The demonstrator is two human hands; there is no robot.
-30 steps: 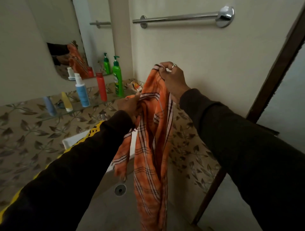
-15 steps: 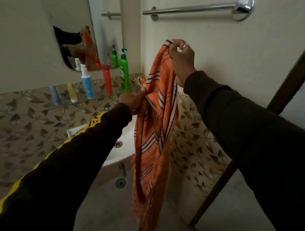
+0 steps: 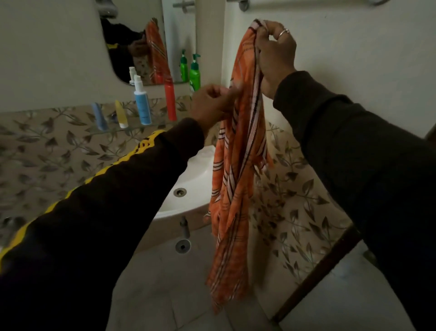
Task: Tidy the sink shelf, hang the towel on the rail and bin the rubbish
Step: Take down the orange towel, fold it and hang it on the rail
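Observation:
An orange checked towel [image 3: 236, 184] hangs in a long bunch in front of the wall. My right hand [image 3: 274, 53] grips its top corner high up, just below the chrome rail [image 3: 244, 2] at the frame's top edge. My left hand [image 3: 212, 104] pinches the towel's left edge lower down, near the glass shelf [image 3: 113, 130]. On the shelf stand a green pump bottle [image 3: 195, 73], a red bottle [image 3: 170, 99], a blue and white spray bottle [image 3: 142, 104], a yellow tube [image 3: 121, 115] and a blue tube [image 3: 99, 115].
A white basin [image 3: 188, 186] sits below the shelf, with its drain pipe [image 3: 183, 226] underneath. A mirror [image 3: 141, 47] hangs above the shelf. A dark wooden door frame [image 3: 313, 276] runs along the right. Leaf-pattern tiles cover the lower walls.
My right hand has lifted the towel's top corner higher toward the rail. My left hand has stayed on the towel's left edge as the cloth rose.

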